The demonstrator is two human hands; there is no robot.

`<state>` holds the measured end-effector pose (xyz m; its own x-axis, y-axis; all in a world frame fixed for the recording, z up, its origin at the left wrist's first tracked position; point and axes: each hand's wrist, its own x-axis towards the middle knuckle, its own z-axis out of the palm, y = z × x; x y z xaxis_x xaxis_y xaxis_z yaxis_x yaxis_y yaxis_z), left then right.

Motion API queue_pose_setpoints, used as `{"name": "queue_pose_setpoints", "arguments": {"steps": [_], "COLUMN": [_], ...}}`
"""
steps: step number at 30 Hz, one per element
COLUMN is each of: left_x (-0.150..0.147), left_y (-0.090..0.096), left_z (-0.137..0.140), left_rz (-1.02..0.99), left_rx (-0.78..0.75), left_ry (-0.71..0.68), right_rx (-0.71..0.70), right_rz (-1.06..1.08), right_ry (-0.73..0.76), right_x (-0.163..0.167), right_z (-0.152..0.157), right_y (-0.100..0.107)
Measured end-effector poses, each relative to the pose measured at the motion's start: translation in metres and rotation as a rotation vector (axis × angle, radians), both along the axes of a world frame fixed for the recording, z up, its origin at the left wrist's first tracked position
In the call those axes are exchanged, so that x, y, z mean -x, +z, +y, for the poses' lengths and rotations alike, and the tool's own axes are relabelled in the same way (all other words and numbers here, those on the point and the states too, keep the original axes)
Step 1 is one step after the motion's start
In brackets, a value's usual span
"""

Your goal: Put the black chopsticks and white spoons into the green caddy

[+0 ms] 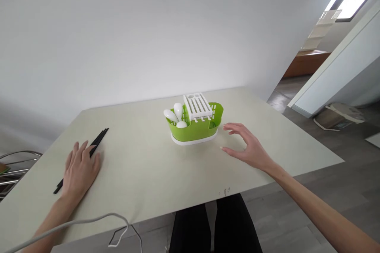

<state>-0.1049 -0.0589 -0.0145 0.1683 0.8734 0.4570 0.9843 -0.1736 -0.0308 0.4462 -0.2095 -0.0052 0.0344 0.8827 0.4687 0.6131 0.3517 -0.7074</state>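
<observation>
A green utensil basket (194,131) with a white base stands upright on the table. Several white spoons (178,110) rest in its left part, bowls up, their handles hidden inside. A white slotted holder (198,107) with small hooks along its front sits across the basket's top. To the basket's right, my right hand (247,148) is held open, thumb and fingers apart, nothing between them. Black chopsticks (101,136) lie in a bundle at the table's left. Flat over their middle rests my left hand (79,172), fingers spread, hiding part of them.
The pale table (142,166) meets a white wall (142,39) at the back. A grey-white cable (89,220) loops across the lower left foreground. Beyond the left edge is a metal rack (18,172). Grey floor (323,193) shows at the right.
</observation>
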Motion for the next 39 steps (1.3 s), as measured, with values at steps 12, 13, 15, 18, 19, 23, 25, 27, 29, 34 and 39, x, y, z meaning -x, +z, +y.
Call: {"name": "queue_pose_setpoints", "arguments": {"steps": [12,13,15,18,19,23,25,27,29,34,39], "left_x": [-0.031,-0.031,-0.033,-0.042,-0.048,-0.088,-0.118,-0.151,-0.181,-0.226,-0.237], "left_y": [-0.004,-0.004,-0.005,-0.005,-0.004,0.008,0.021,0.037,0.051,0.064,0.061], "left_z": [-0.005,-0.004,-0.004,-0.006,-0.007,-0.014,-0.019,-0.023,-0.026,-0.021,-0.008], "left_rz": [-0.07,-0.074,-0.08,-0.099,-0.107,-0.15,-0.179,-0.199,-0.204,-0.115,-0.097], "left_rx": [0.071,0.069,0.065,0.074,0.086,0.153,0.149,0.124,0.088,0.073,0.072], "left_ry": [-0.193,-0.207,-0.241,-0.314,-0.341,-0.448,-0.505,-0.574,-0.64,-0.794,-0.815], "right_rx": [0.188,0.183,0.173,0.159,0.156,0.153,0.151,0.142,0.13,0.1,0.066], "right_rz": [0.039,0.041,0.046,0.056,0.06,0.067,0.064,0.06,0.063,0.083,0.109], "right_ry": [0.198,0.199,0.197,0.2,0.201,0.204,0.206,0.204,0.201,0.209,0.197], "right_x": [-0.008,-0.007,-0.006,-0.006,-0.006,-0.006,-0.007,-0.007,-0.008,-0.013,-0.021], "right_z": [0.007,0.008,0.008,0.008,0.008,0.007,0.006,0.005,0.003,-0.001,-0.002], "right_y": [-0.014,-0.013,-0.012,-0.012,-0.011,-0.011,-0.01,-0.008,-0.006,-0.001,-0.004]}}
